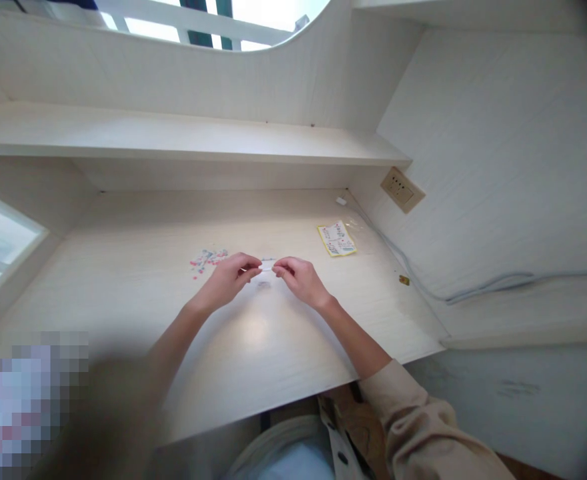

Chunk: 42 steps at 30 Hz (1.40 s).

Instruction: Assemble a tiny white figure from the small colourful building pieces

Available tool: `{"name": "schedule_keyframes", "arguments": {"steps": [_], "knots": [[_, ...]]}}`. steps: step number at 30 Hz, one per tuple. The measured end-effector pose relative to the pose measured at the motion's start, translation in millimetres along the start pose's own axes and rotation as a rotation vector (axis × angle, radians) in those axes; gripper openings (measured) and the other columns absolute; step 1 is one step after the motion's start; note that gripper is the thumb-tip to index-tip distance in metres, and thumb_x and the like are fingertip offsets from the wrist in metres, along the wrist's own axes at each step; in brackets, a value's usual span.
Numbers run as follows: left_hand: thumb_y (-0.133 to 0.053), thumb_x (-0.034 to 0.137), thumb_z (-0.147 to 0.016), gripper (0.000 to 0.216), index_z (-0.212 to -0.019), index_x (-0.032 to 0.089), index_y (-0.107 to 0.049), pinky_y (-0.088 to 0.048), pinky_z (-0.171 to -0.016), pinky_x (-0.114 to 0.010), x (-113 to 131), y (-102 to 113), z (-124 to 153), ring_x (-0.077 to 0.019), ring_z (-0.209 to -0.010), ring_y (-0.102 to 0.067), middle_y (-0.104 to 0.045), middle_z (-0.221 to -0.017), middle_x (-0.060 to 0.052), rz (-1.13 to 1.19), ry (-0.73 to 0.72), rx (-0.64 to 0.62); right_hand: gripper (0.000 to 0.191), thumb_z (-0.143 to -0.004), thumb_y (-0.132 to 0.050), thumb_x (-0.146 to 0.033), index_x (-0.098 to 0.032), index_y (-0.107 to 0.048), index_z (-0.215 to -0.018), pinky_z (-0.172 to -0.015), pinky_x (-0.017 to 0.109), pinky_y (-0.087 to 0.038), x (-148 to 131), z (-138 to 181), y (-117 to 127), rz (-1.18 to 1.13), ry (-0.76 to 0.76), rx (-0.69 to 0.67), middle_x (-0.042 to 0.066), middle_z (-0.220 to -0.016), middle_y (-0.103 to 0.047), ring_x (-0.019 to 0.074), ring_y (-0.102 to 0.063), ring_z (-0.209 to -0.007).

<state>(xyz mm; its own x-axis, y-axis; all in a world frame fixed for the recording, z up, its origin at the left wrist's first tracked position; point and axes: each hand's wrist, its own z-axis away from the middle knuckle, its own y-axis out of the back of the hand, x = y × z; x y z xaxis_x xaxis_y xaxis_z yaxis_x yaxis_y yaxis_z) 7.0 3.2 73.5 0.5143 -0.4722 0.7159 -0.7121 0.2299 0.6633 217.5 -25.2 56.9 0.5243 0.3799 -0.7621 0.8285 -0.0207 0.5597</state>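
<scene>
White paper or plastic, it cannot be told which, is what the small white piece (267, 265) seems made of; it is held just above the desk (253, 347), pinched between the fingertips of both hands, which meet at its two ends. The left hand (226, 279) is closed on one end, thumb and forefinger together; the right hand (301, 280) is closed on the other end in the same way. The piece is judged to be very light and thin, probably bendable and easily creased or dropped; a gentle fingertip pinch at the ends is judged the fitting hold. Directly beneath it a faint shape is seen on the desk, too blurred to name. Just beyond the left hand a scatter of small coloured pieces (207, 259) lies flat; beyond the right hand, well apart from it, a yellow-edged packet (337, 239) is laid; further right a wall socket (402, 190) and a pale cable (473, 290) are seen; a shelf (173, 137) runs above.
</scene>
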Motion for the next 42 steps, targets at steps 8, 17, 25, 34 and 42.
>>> {"name": "schedule_keyframes", "arguments": {"steps": [8, 17, 25, 34, 42], "knots": [[-0.057, 0.031, -0.085, 0.018, -0.09, 0.02, -0.071, -0.052, -0.077, -0.03, -16.3, -14.1, 18.1, -0.0187, -0.086, -0.065, -0.071, -0.095, -0.006, 0.088, -0.027, 0.066, 0.016, -0.091, -0.056, -0.028, -0.019, -0.069, -0.092, -0.078, 0.025, -0.049, 8.5, 13.0, -17.3, -0.019, -0.028, -0.017, 0.004, -0.084, -0.071, 0.0146, -0.065, -0.08], [-0.057, 0.028, -0.082, 0.021, -0.092, 0.019, -0.073, -0.054, -0.081, -0.033, -30.7, -27.0, 20.0, -0.0194, -0.086, -0.068, -0.073, -0.097, -0.006, 0.105, 0.086, 0.057, 0.018, -0.089, -0.059, -0.028, -0.018, -0.071, -0.097, -0.081, 0.027, -0.05, 19.7, 16.8, -25.6, 0.007, -0.064, -0.027, 0.007, -0.094, -0.072, 0.0154, -0.065, -0.086], [-0.057, 0.03, -0.082, 0.023, -0.095, 0.02, -0.073, -0.054, -0.081, -0.033, -35.0, -29.4, 19.6, -0.0202, -0.086, -0.068, -0.075, -0.096, -0.006, 0.108, 0.133, 0.049, 0.016, -0.09, -0.058, -0.028, -0.019, -0.071, -0.094, -0.084, 0.028, -0.049, 24.2, 17.2, -28.0, 0.048, -0.041, -0.03, 0.006, -0.093, -0.072, 0.0157, -0.065, -0.088], [-0.057, 0.027, -0.081, 0.022, -0.095, 0.02, -0.073, -0.053, -0.082, -0.033, -37.0, -31.9, 19.4, -0.0199, -0.088, -0.068, -0.074, -0.098, -0.006, 0.136, 0.152, 0.044, 0.017, -0.09, -0.058, -0.029, -0.019, -0.071, -0.094, -0.083, 0.028, -0.049, 27.2, 19.0, -29.6, 0.049, -0.057, -0.047, 0.006, -0.094, -0.072, 0.0159, -0.065, -0.087], [-0.057, 0.026, -0.082, 0.023, -0.098, 0.019, -0.073, -0.053, -0.083, -0.034, -42.5, -35.3, 18.8, -0.0201, -0.09, -0.068, -0.074, -0.1, -0.006, 0.166, 0.163, 0.009, 0.018, -0.09, -0.057, -0.028, -0.018, -0.071, -0.095, -0.081, 0.028, -0.049, 27.6, 19.2, -30.3, 0.054, -0.056, -0.057, 0.006, -0.092, -0.072, 0.0157, -0.065, -0.085]]}}
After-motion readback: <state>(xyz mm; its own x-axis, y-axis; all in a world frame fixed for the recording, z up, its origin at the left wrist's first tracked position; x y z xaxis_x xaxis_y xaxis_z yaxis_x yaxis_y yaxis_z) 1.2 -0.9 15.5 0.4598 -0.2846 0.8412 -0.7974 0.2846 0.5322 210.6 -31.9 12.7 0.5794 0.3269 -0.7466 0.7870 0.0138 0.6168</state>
